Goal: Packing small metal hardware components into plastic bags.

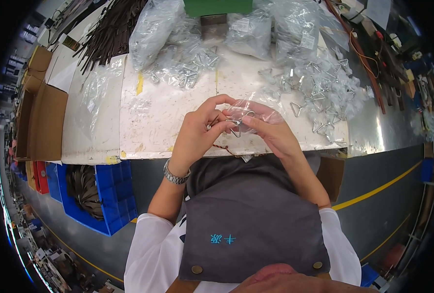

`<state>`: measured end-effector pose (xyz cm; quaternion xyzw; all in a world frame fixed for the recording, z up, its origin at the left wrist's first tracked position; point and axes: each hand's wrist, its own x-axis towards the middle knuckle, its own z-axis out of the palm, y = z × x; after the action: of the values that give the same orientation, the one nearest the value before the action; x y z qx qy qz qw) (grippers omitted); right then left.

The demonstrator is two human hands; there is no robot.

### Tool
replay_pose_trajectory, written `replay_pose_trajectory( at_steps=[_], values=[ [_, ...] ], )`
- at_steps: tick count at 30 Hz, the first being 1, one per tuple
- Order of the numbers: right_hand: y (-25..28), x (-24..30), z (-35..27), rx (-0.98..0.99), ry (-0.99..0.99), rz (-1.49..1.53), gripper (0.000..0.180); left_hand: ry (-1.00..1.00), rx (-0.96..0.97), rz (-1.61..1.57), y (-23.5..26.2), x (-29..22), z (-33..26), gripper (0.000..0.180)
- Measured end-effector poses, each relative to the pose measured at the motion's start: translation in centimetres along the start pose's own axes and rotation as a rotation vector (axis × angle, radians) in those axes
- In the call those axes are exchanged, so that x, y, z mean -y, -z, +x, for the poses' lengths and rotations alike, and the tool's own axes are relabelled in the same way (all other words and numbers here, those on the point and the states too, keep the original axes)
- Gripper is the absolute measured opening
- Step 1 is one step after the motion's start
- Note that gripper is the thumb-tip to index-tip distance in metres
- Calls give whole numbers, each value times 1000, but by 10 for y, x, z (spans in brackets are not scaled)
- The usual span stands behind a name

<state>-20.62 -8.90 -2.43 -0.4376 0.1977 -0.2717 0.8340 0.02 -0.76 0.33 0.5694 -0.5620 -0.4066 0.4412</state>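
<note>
My left hand [203, 128] and my right hand [270, 131] meet above the white worktable near its front edge. Pinched between the left thumb and fingers is a small metal triangle buckle [237, 131]. A clear plastic bag [263, 108] wraps loosely over the fingers of my right hand, whose thumb presses on it beside the buckle. A thin dark cord [222, 146] with light flecks lies at the table edge below the hands. Part of the buckle is hidden by the fingers and film.
Bagged metal buckles [319, 85] spread over the right side; more lie in plastic [192, 68] at the back. A green box [218, 7] stands behind. Dark strips [110, 31] lie far left. A cardboard box [43, 117] and a blue crate [117, 200] are at the left.
</note>
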Motion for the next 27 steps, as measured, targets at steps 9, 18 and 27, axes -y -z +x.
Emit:
replay_pose_trajectory(
  at_steps=[9, 18, 27],
  values=[
    [7, -1, -3, 34, -59, -127, 62, 131, 109, -214, 3, 14, 6, 30],
    [18, -12, -6, -99, -86, -52, 45, 93, -3, -314, -12, 22, 8, 12],
    [-5, -48, -8, -287, 47, 158, 29, 114, -228, -381, -42, 17, -6, 10]
  ],
)
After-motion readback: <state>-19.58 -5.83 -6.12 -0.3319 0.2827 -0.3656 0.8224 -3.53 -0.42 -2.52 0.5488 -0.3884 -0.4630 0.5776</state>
